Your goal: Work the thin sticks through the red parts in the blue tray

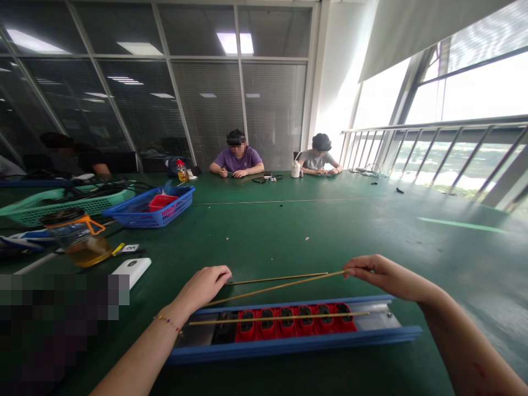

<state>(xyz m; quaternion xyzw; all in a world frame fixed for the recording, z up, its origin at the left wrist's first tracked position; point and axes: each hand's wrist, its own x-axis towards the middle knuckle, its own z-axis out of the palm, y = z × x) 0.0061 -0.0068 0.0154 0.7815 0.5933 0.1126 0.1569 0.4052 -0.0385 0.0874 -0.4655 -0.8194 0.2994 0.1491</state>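
Observation:
My right hand (373, 272) is closed in a pinch on the end of a long thin brass-coloured strip (284, 285), which slants down to the left and passes behind my left wrist. My left hand (210, 283) has its fingers pressed together at the near end of a second brass-coloured strip (280, 279), just behind the first. Below both hands lies a blue-sided metal tray (377, 320). A row of several red sockets (286, 331) with dark inserts sits inside it. Across the sockets rests a third brass-coloured strip (330, 315).
Left on the green table (264, 225) stand a blue basket (142, 220) with a red box (162, 203), a green basket (99, 204) of cables, a jar of amber liquid (88, 250) and a white power bank (134, 269). Co-workers (237, 159) sit across the table.

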